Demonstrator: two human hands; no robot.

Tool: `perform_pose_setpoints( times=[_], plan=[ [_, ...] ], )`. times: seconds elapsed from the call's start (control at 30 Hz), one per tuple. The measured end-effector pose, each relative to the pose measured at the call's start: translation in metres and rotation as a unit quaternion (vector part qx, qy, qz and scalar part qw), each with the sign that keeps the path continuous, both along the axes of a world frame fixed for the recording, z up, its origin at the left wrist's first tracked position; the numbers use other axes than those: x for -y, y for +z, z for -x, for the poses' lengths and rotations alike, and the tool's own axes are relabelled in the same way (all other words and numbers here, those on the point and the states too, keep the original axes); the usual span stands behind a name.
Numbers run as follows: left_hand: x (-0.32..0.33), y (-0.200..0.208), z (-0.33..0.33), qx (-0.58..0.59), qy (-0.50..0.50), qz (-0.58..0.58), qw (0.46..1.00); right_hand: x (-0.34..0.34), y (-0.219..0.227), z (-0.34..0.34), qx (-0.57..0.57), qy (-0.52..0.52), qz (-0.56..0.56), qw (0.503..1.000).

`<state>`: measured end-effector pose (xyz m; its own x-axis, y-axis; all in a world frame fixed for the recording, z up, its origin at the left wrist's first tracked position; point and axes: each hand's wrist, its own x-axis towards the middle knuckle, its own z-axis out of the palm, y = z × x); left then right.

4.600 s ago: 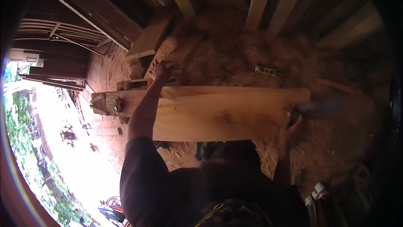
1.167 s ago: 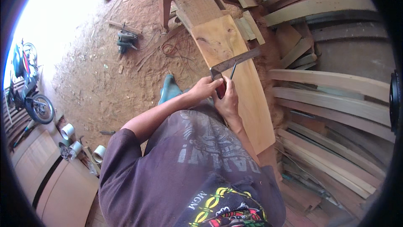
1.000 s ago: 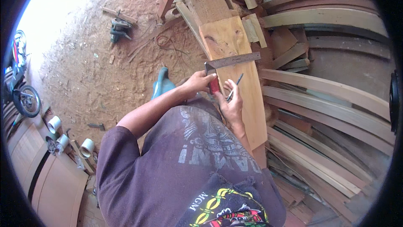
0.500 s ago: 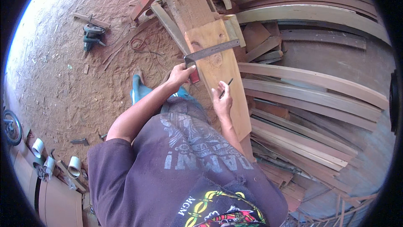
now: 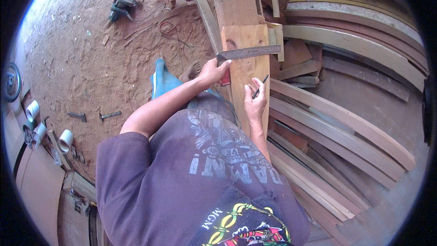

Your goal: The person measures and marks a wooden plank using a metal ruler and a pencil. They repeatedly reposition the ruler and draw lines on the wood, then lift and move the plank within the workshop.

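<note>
A pale wooden board [image 5: 239, 96] lies lengthwise in front of me, with a dark knot near its far end. Across it rests the metal blade of a square [image 5: 255, 51], reaching past the board's right edge. My left hand [image 5: 211, 72] is closed on the square at the board's left edge; a red part shows below the fingers. Between the fingers of my right hand [image 5: 256, 106] is a dark pencil [image 5: 260, 86], its tip pointing up and away, over the board nearer to me than the blade.
Stacked timber lengths [image 5: 337, 109] fill the right side. On the sawdust-covered floor at left lie a power saw [image 5: 122, 7], a cable [image 5: 169, 28] and a hammer [image 5: 110, 116]. White containers [image 5: 65, 139] stand at lower left. A dusty plank [image 5: 234, 0] extends beyond the board.
The whole view has shifted, so the board and hands appear farther right. The square still lies across the board, and both hands keep their holds.
</note>
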<state>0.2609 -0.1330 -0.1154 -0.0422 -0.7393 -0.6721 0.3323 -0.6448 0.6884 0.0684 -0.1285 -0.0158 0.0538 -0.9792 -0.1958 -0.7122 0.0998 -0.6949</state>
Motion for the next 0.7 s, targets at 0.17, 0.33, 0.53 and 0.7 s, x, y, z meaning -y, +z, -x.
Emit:
perform_pose_setpoints(
  times=[0.17, 0.33, 0.53, 0.7],
  plan=[
    [-0.005, 0.012, 0.001, 0.019, 0.058, 0.042, 0.997, 0.014, 0.004, -0.004, 0.012, 0.034, 0.024, 0.999],
    [-0.005, 0.014, -0.001, 0.044, 0.072, 0.074, 0.994, 0.026, 0.017, -0.013, -0.001, 0.033, 0.008, 0.999],
    [-0.002, 0.013, -0.002, 0.007, 0.062, 0.04, 0.997, 0.036, 0.028, -0.025, 0.04, 0.037, 0.035, 0.998],
    [-0.002, 0.011, 0.0, 0.022, 0.07, 0.05, 0.996, 0.045, 0.032, -0.029, 0.043, 0.045, 0.066, 0.996]
  ],
)
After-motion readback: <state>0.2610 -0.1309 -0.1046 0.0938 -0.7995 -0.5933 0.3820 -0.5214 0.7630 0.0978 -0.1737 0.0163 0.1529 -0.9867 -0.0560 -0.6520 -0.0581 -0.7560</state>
